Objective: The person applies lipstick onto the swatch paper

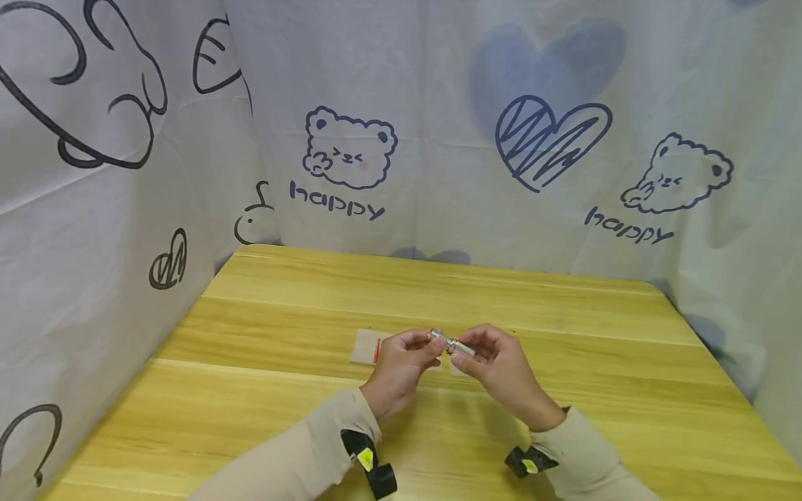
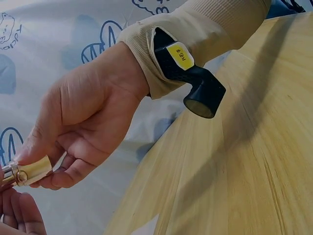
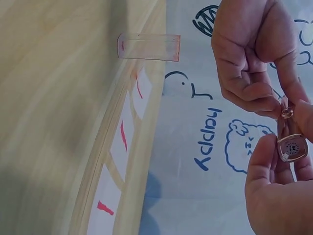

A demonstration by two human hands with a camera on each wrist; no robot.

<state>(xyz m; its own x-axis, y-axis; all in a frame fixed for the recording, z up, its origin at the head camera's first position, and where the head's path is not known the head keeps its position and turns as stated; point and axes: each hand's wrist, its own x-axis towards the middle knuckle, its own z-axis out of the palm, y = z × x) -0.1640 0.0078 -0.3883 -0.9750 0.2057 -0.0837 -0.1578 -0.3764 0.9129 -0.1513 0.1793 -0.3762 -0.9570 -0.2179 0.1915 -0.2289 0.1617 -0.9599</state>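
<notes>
Both hands meet above the table on a slim metallic lipstick tube, silver to gold in colour. My right hand grips its thicker end between thumb and fingers. My left hand pinches the other end. A small ring sits around the tube's middle in the left wrist view. Seen from the right wrist, the tube's squarish base carries a round label, and the fingers hide much of the rest. Paper cards lie under the hands; one card bears a red streak.
In the right wrist view, several white cards with red marks lie in a row on the wooden table. A clear, pink-edged plastic piece is near their end. White printed curtains enclose the table's back and sides.
</notes>
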